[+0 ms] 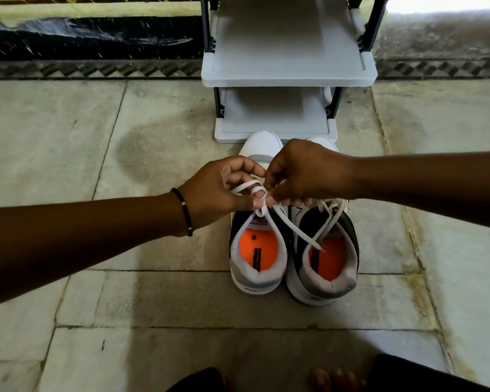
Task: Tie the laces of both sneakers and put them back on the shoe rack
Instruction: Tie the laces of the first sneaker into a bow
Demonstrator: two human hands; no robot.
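Left hand (210,193) and right hand (300,174), fingers curled, both pinch the left sneaker's (256,250) white lace (262,206).

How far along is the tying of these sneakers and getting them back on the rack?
Done: nothing finished yet. In hand: both hands, left and right, are working the white lace of the left white-and-grey sneaker. Left: the right sneaker lies with its laces loose, and both stand on the floor before the grey plastic shoe rack.

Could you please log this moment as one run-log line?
stage: tying | left hand: pinching lace | right hand: pinching lace | left sneaker: bow forming | right sneaker: untied | shoe rack: empty
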